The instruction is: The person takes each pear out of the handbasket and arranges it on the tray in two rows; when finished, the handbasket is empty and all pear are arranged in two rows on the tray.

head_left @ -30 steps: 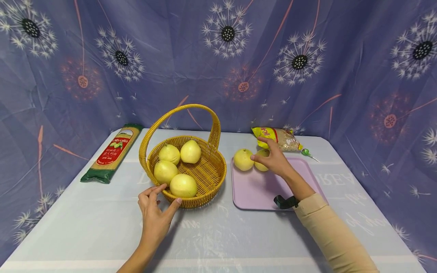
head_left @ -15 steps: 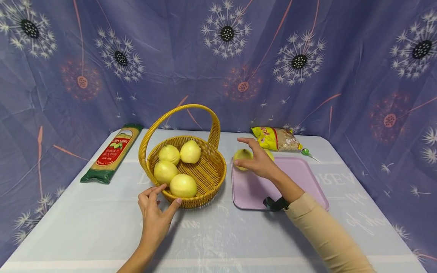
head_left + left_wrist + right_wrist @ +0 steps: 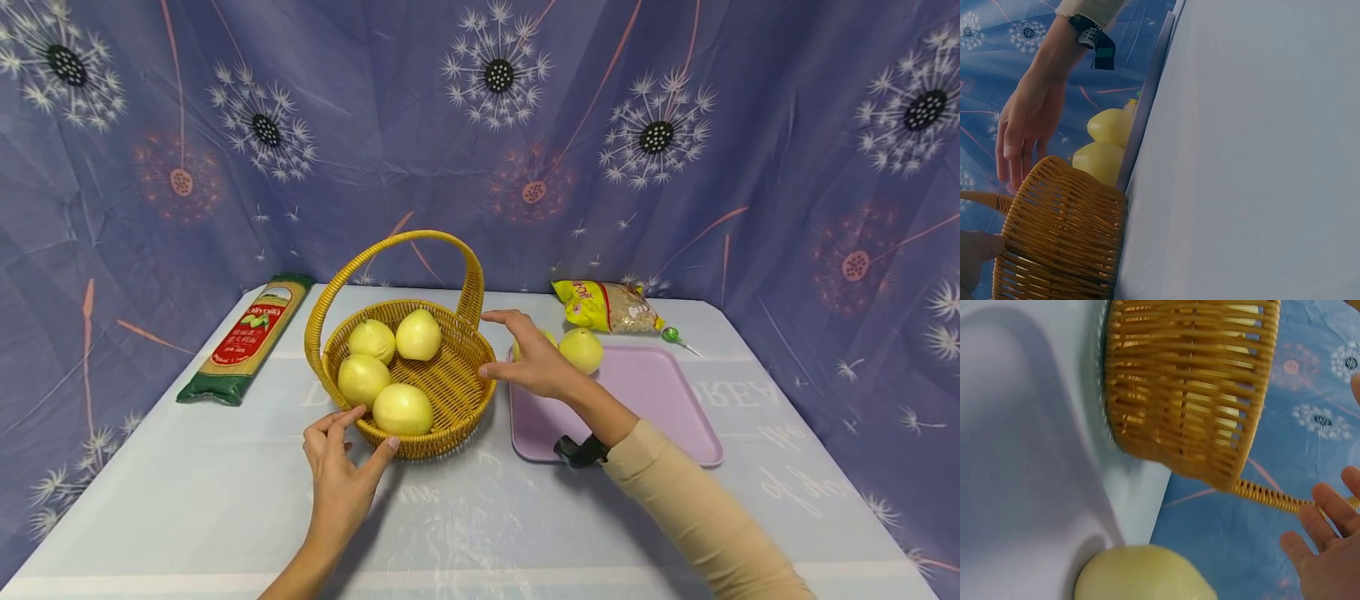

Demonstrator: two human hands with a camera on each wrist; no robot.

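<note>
- Right hand (image 3: pixel 540 362): spread wide, empty, by rim of round golden wicker basket (image 3: pixel 450 435).
- Left hand (image 3: pixel 339 475): spread, touching near rim.
- Basket's between them; uneven push could tip it.
- Four round yellow-green fruits (image 3: pixel 403 409) inside, bunched left, might then roll.

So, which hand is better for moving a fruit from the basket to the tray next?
The right hand, probably: it's empty and close to the basket and tray. The left hand touches the basket's front rim, farther from the tray.
</note>
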